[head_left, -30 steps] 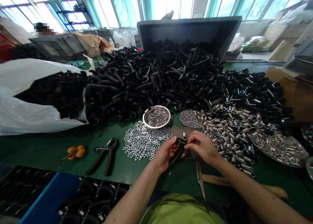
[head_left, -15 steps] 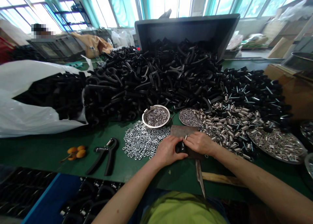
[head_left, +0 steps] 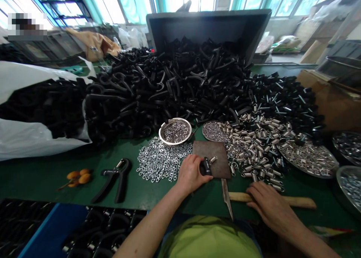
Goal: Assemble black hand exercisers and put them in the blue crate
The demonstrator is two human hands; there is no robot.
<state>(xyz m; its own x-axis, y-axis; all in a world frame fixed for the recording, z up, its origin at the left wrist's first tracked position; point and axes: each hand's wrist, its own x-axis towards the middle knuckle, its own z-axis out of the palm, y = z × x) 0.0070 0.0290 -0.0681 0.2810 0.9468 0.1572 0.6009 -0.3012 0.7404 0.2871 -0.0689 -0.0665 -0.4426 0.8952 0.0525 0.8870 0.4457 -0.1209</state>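
My left hand [head_left: 191, 173] is closed around a black plastic handle part [head_left: 207, 167], pressing it down on a square metal plate [head_left: 217, 151]. A small coil spring [head_left: 213, 160] sticks out at the top of that part. Just right of the plate's lower edge lies a hammer [head_left: 239, 196], with a narrow tapered steel head and a wooden handle. Over the middle of that handle is my right hand [head_left: 267, 203], its fingers on the far side and its thumb on the near side.
Left of the plate are loose nuts [head_left: 160, 164] and a metal bowl [head_left: 176, 132] of small pins. Springs [head_left: 254, 149] and a dish of pins [head_left: 313, 160] lie right. Black parts [head_left: 175, 85] heap behind. An assembled hand grip [head_left: 121, 179] and orange fruit [head_left: 79, 177] are left.
My right hand has left the spring and black part and moved right and nearer, onto the hammer's handle. My left hand stays on the part. The view has shifted slightly.
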